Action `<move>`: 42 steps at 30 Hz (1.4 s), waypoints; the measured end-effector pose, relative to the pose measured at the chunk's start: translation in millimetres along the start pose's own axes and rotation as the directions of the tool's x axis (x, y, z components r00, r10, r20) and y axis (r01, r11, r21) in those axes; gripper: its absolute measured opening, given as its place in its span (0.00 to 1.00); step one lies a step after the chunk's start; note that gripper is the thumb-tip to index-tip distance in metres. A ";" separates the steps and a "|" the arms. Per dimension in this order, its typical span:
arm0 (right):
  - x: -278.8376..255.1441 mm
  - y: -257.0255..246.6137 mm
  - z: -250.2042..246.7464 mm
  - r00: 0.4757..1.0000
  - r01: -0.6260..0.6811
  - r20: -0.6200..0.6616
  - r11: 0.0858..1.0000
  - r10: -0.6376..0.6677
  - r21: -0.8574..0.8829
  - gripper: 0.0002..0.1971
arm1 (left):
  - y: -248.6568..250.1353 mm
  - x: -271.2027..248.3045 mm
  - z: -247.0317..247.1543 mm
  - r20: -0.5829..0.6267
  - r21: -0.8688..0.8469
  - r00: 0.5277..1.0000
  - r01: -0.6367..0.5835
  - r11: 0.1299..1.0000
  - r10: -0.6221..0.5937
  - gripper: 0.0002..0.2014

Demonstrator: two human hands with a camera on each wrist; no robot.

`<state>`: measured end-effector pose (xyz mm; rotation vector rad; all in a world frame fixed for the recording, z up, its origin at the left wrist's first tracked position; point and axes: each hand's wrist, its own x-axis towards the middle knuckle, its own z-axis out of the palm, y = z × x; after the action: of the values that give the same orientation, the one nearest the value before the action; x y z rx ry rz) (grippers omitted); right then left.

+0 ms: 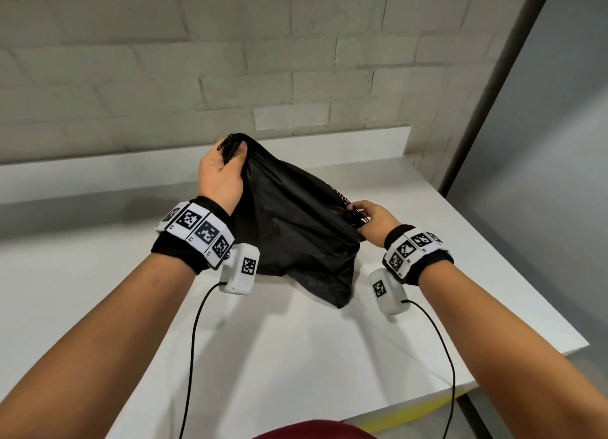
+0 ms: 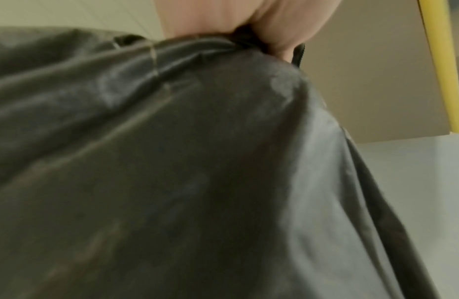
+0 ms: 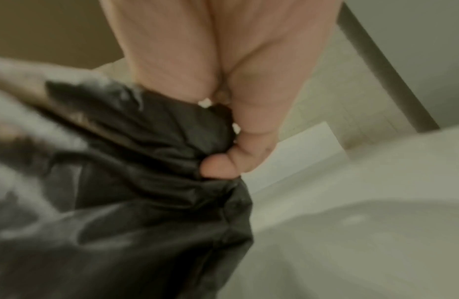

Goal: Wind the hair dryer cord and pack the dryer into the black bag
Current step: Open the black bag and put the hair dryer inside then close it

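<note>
A black drawstring bag (image 1: 296,228) hangs bulging between both hands above the white table (image 1: 296,356). My left hand (image 1: 223,165) grips the bag's gathered top edge at the far left, raised high. My right hand (image 1: 371,218) pinches the opposite side of the rim and its cord, lower and to the right. In the left wrist view the black fabric (image 2: 172,161) fills the frame under my fingers (image 2: 282,36). The right wrist view shows my fingers (image 3: 223,163) curled into bunched fabric (image 3: 146,161). The hair dryer and its cord are not visible; the bag hides whatever it holds.
A white brick wall (image 1: 230,60) stands behind the table's raised back ledge (image 1: 329,145). A grey post (image 1: 493,86) and panel border the right side. The table's right edge (image 1: 526,274) runs close to my right wrist. Black sensor cables (image 1: 190,356) hang from both wrists.
</note>
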<state>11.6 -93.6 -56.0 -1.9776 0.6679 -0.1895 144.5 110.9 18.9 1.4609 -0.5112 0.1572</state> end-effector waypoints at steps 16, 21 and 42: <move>23.4 -29.4 -27.1 0.739 0.396 -0.648 0.897 -0.183 0.198 0.08 | 2.7 6.2 -22.1 -0.078 -0.114 0.985 0.142 0.983 -0.151 0.12; 23.2 -33.4 -35.8 0.721 0.442 -0.665 0.868 -0.193 0.227 0.08 | 10.1 -2.5 -18.2 0.007 -0.305 0.953 0.291 0.907 -0.303 0.07; -21.9 -110.8 11.2 0.796 0.493 -0.333 0.861 -0.505 -0.125 0.07 | 23.8 -19.4 2.0 0.192 -0.317 0.941 0.329 0.890 -0.279 0.08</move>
<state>39.2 -34.7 37.1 -2.1378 0.3494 -0.8860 117.2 115.7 32.3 1.1912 -0.3926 -0.2790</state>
